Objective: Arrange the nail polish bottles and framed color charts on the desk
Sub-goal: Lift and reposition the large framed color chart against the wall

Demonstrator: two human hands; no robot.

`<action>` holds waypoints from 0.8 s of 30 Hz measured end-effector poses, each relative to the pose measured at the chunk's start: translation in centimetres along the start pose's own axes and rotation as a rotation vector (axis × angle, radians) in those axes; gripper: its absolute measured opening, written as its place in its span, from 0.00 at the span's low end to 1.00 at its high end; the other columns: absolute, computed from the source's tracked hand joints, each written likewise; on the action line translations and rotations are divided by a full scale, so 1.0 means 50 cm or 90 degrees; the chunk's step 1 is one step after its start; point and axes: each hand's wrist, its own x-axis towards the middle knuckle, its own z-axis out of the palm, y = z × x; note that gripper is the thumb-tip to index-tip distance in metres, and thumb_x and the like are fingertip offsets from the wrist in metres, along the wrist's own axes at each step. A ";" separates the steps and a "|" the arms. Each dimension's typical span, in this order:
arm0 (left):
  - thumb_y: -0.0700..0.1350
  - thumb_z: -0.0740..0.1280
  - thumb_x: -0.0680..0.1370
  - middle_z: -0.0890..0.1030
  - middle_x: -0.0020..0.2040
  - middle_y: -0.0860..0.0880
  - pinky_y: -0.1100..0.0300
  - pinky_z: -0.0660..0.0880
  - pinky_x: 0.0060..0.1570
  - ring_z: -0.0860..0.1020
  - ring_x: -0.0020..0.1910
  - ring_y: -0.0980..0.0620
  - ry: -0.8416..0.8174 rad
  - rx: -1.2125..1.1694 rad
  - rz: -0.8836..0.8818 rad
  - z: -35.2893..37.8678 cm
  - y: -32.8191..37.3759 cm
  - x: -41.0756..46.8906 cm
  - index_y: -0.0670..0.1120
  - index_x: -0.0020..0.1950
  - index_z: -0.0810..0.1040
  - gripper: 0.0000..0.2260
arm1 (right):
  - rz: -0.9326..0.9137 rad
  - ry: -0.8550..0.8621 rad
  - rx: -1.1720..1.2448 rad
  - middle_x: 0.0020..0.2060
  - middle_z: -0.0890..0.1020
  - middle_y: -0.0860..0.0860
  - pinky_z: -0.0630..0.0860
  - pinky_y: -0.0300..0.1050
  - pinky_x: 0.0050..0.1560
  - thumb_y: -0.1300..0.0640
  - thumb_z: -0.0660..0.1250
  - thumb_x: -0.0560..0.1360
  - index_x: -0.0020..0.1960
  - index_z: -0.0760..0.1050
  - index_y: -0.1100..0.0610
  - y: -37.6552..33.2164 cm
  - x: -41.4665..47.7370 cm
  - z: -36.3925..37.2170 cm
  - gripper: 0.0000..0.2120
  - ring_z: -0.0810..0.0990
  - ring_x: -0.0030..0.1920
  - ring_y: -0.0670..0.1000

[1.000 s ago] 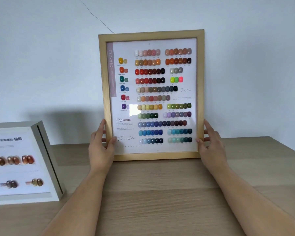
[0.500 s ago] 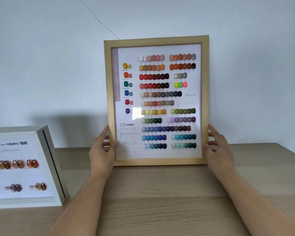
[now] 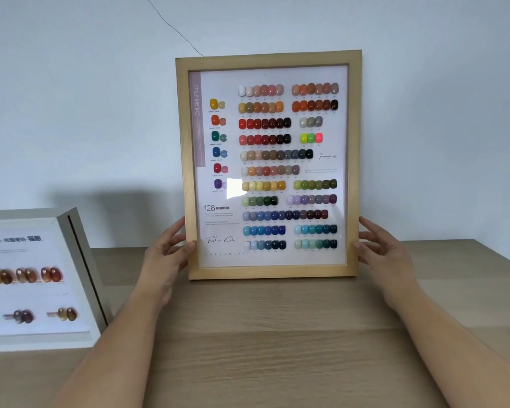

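I had my left hand (image 3: pixel 165 254) on the lower left edge of the tall light-wood framed colour chart (image 3: pixel 270 164), the thumb laid over the front of the frame's side rail and the fingers curled round behind it, so the hand was half closed on the wood. My right hand (image 3: pixel 380 248) sat against the lower right edge at about the same height, looser, with its fingers (image 3: pixel 368 226) spread and stretched up beside the rail and the thumb touching the frame's front corner. Between the two hands the chart stood upright on its bottom rail, on the pale wood-grain bench (image 3: pixel 277 334), close to the plain white wall (image 3: pixel 71 98); whether its top leaned on that wall I could not tell. Behind the glass was a white sheet with rows of small glossy nail-colour swatches: reds, oranges and browns higher up, yellows, greens and purples in the middle, blues and teals at the bottom, with a short column of larger paired swatches down the left side and the figure 128 printed beneath them. A bright patch of reflected light lay on the glass left of centre. Well apart on my left, a second chart in a thick grey-white frame (image 3: pixel 80 269) stood tilted on the bench, partly cut off by the picture's edge, its white sheet holding amber and brown oval swatches in pairs.
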 end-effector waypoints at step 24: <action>0.35 0.68 0.74 0.75 0.53 0.51 0.73 0.75 0.33 0.76 0.46 0.53 0.101 0.241 0.112 0.010 -0.022 0.000 0.64 0.66 0.69 0.30 | -0.091 0.047 -0.211 0.53 0.74 0.44 0.70 0.34 0.43 0.63 0.66 0.74 0.67 0.64 0.34 -0.003 -0.014 0.016 0.31 0.76 0.48 0.42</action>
